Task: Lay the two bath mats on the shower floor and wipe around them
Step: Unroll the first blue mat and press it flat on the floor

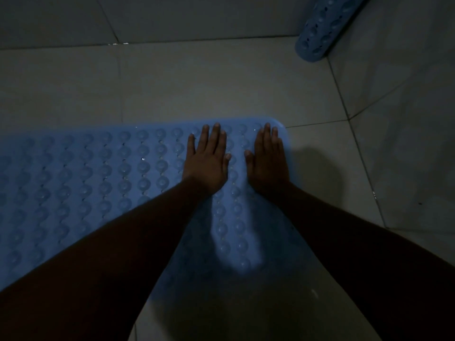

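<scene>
A blue bath mat (103, 183) with rows of round suction cups lies flat on the tiled shower floor, stretching from the left edge to the middle. My left hand (206, 161) and my right hand (268, 158) press flat on its far right end, fingers straight and side by side. A second blue mat (325, 28), rolled into a tube with holes, leans in the far right corner against the wall.
Pale floor tiles (209, 84) with dark grout lines spread beyond the mat. A tiled wall (406, 107) rises on the right. The room is dim, and my arms cast a shadow over the near floor.
</scene>
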